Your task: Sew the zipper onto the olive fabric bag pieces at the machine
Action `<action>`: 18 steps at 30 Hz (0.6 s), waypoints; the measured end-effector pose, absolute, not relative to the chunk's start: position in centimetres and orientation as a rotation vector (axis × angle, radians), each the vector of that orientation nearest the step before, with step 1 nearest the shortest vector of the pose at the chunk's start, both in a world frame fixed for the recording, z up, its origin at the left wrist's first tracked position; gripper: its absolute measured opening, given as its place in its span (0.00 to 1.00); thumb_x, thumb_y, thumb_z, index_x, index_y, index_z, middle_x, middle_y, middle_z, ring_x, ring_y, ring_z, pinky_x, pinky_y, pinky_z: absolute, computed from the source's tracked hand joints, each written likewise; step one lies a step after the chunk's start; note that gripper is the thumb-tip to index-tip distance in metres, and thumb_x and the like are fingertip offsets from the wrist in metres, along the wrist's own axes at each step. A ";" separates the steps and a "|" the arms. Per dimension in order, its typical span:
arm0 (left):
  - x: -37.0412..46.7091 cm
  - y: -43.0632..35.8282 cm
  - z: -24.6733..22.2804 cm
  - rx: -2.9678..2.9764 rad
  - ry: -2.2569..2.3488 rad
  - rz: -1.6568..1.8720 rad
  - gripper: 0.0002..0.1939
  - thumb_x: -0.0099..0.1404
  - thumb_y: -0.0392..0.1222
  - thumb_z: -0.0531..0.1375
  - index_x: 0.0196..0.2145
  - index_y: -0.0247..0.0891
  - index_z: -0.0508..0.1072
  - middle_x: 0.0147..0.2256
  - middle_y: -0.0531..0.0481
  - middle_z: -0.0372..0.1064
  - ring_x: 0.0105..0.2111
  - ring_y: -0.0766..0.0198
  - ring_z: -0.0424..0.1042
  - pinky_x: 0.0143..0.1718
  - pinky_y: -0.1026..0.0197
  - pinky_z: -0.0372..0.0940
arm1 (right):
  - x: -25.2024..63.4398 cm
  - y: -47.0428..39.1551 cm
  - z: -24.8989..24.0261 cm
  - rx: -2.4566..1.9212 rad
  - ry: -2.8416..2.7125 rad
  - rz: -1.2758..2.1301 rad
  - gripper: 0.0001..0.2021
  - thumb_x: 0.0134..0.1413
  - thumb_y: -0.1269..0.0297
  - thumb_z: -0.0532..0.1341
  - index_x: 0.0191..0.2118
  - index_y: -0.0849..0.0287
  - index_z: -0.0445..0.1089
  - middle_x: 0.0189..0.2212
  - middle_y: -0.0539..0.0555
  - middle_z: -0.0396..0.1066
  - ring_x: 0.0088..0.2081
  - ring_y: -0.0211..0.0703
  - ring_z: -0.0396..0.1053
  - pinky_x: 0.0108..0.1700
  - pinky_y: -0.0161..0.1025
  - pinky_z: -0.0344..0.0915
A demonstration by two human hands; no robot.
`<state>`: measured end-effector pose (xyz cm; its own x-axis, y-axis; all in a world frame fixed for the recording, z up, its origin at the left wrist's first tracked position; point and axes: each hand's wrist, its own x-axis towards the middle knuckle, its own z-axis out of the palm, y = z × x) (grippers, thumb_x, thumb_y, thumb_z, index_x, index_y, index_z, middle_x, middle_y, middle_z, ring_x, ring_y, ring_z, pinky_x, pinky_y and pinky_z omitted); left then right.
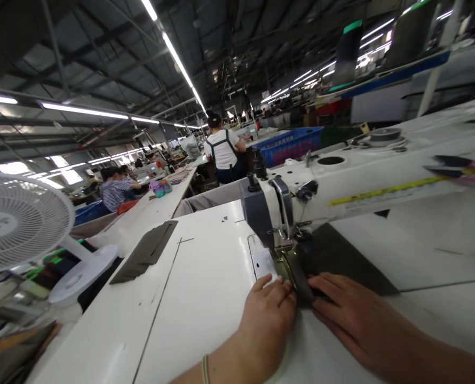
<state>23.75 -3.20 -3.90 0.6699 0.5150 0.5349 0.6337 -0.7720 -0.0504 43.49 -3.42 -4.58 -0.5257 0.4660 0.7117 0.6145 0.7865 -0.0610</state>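
A sewing machine [266,209] stands on the white table, its presser foot down over an olive zipper strip [287,266] with gold-coloured teeth. My left hand [267,322] is closed, its bent fingertips pressed on the strip's left edge just in front of the foot. To the right, my right hand [351,314] is closed with its fingers at the edge of a dark olive fabric piece [343,258]. That fabric lies under the machine arm and meets the strip near the needle. Parts of both hands' fingertips are hidden.
A stack of dark fabric pieces [145,252] lies on the table's left. Scissors [457,166] rest on the machine arm above a yellow measuring tape [385,190]. A white fan [86,272] stands left. Ahead are a blue crate [289,145] and a person [223,149] facing away.
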 end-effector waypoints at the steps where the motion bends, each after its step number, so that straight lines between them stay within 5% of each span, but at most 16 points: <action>1: 23.7 -3.1 -3.9 -2.661 -0.936 -0.722 0.10 0.69 0.33 0.51 0.41 0.34 0.72 0.43 0.47 0.74 0.43 0.60 0.74 0.52 0.54 0.66 | 43.5 -3.3 -4.6 -0.797 -2.230 -0.245 0.16 0.58 0.75 0.47 0.32 0.58 0.72 0.36 0.57 0.70 0.36 0.44 0.67 0.38 0.41 0.67; 9: 23.8 -1.6 -3.9 -2.670 -0.962 -0.670 0.08 0.68 0.32 0.52 0.40 0.34 0.72 0.43 0.47 0.74 0.42 0.61 0.73 0.53 0.55 0.64 | 43.8 -1.8 -4.9 -0.791 -2.266 -0.238 0.15 0.59 0.73 0.48 0.34 0.58 0.72 0.36 0.57 0.70 0.37 0.45 0.67 0.37 0.41 0.67; 18: 24.0 1.0 -3.6 -2.685 -1.081 -0.573 0.06 0.60 0.31 0.59 0.37 0.33 0.72 0.34 0.44 0.70 0.32 0.57 0.70 0.36 0.55 0.71 | 43.5 0.5 -4.9 -0.835 -2.313 -0.193 0.13 0.59 0.73 0.49 0.37 0.57 0.71 0.38 0.57 0.71 0.36 0.46 0.68 0.36 0.44 0.67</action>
<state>24.00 0.97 -3.62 0.6593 0.6236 0.4201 0.6975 -0.7159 -0.0321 43.48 0.48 -4.92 -0.5765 0.5164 0.6333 0.6142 0.7850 -0.0810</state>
